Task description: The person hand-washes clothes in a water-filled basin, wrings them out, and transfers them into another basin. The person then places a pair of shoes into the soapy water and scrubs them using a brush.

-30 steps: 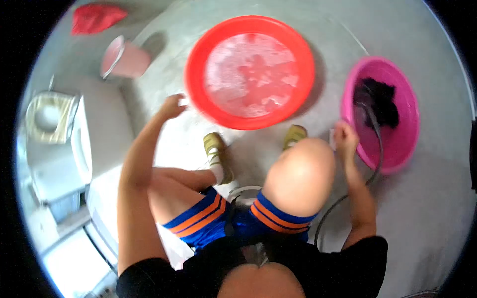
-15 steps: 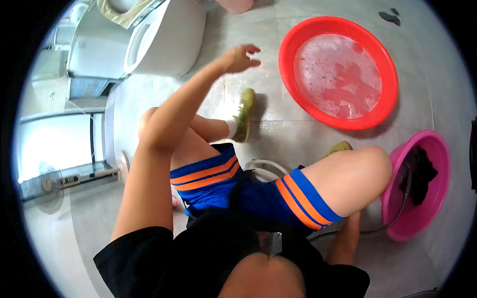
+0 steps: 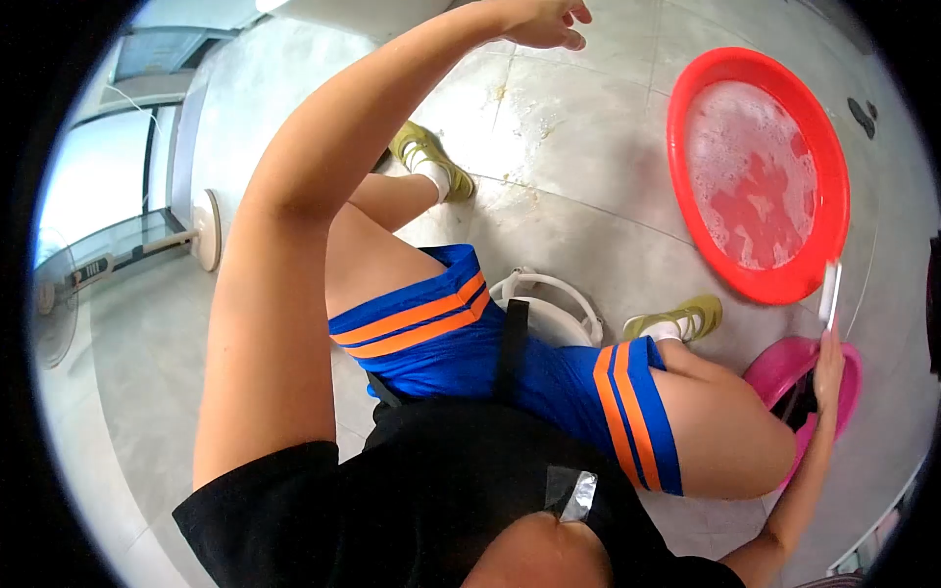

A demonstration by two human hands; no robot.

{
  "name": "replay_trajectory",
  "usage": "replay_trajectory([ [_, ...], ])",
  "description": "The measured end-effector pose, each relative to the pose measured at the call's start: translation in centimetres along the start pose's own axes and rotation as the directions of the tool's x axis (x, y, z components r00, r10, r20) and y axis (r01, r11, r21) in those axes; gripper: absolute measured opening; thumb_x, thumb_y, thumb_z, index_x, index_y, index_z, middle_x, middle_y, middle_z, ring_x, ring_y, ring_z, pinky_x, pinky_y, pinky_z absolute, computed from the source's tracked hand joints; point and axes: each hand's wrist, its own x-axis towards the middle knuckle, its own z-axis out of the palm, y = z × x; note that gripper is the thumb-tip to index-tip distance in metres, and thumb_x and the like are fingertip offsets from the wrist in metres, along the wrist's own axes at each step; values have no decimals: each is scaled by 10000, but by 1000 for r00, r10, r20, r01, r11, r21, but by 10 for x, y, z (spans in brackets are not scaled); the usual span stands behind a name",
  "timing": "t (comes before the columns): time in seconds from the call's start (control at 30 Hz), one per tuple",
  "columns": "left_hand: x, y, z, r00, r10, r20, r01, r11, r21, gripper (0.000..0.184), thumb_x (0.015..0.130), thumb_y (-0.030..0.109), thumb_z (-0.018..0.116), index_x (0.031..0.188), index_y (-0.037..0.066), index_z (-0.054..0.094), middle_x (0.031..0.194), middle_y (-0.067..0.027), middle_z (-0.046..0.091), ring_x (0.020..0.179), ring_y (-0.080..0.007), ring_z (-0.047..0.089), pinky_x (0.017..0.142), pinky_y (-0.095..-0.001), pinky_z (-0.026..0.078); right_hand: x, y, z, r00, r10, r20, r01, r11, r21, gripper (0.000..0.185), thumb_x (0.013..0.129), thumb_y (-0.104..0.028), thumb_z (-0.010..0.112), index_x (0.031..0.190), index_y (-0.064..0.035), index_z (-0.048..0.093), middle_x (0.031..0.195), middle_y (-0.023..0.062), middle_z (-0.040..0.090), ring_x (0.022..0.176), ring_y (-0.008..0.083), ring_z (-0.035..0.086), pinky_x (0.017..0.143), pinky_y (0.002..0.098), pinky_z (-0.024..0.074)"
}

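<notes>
Extending left hand (image 3: 544, 22), loosely curled, apparently empty, partly cut by top edge. Clasping white tool (image 3: 831, 292) in right hand (image 3: 828, 377), just beside pink tub (image 3: 784, 358) with dark cloth (image 3: 797, 399) inside. Overlapping, in view, red tub (image 3: 831, 186) with suds (image 3: 730, 127); cannot tell if touching.

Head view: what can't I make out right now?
All in the head view:
Red basin: foam hides much of the bottom.
Pink basin: right leg and forearm cover part of it and its dark contents.
White item: the right hand hides its lower end.
White round object: blue shorts hide its near side.
White fixture: cut off by the top edge.
</notes>
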Motion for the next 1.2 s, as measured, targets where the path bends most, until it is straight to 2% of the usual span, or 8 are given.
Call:
replay_trajectory([
  [0.13,-5,-44,3,999,3,39,-3,1000,-11,482,788,275,643,1198,40,549,1135,-172,604,1021,-324,585,886,-384,465,49,-151,56,922,-367,126,378,922,-83,471,996,-275,314,1353,24,378,1338,195,467,1242,253,455,1025,339,336],
  [0.27,-10,-82,13,994,-65,92,58,995,77,492,789,260,644,1207,22,543,1144,-170,601,1039,-334,573,897,-387,457,60,-214,219,731,-580,361,681,659,-320,476,895,-209,472,1368,-231,416,853,135,557,709,295,602,601,419,492],
  [0.5,-48,-137,9,971,-224,81,229,972,-57,499,796,222,625,1226,-10,522,1171,-191,586,1076,-330,555,934,-373,438,68,-260,403,181,-665,725,965,263,1,610,839,-55,470,1347,-386,402,886,125,544,683,268,615,580,408,523],
  [0.6,-77,-121,-6,949,-306,73,314,937,-153,455,829,173,588,1227,-34,511,1204,-204,559,1066,-320,560,937,-376,449,110,-258,431,349,-645,679,921,369,-123,581,875,-77,431,1371,-371,360,939,156,589,750,284,639,591,413,528],
  [0.7,-73,-133,-12,932,-353,81,361,919,-156,448,835,167,594,1229,-27,511,1190,-197,562,1055,-293,566,902,-360,471,209,-276,419,929,-233,286,315,905,-285,468,946,-282,379,1409,-237,332,955,180,643,839,342,629,715,458,488],
  [0.77,-77,-104,-31,914,-396,83,405,898,-174,450,834,169,604,1230,-24,511,1177,-195,567,1049,-281,568,887,-350,478,234,-311,359,990,-59,129,82,981,-175,499,949,-288,378,1434,-245,270,973,196,644,854,334,629,717,456,481],
  [0.97,-85,-51,-60,930,-368,-15,365,925,-104,439,862,199,595,1241,1,497,1151,-189,584,1063,-282,566,904,-375,461,192,-329,389,833,-512,213,547,820,-169,629,860,-54,433,1427,-276,276,1022,209,560,907,384,599,775,450,496],
  [1.2,-57,-8,-101,959,-275,67,267,957,114,412,851,212,597,1209,24,517,1159,-181,579,1085,-293,550,917,-376,445,110,-319,418,287,-867,408,885,403,234,553,843,-11,420,1331,-272,432,997,199,543,844,353,616,720,431,517],
])
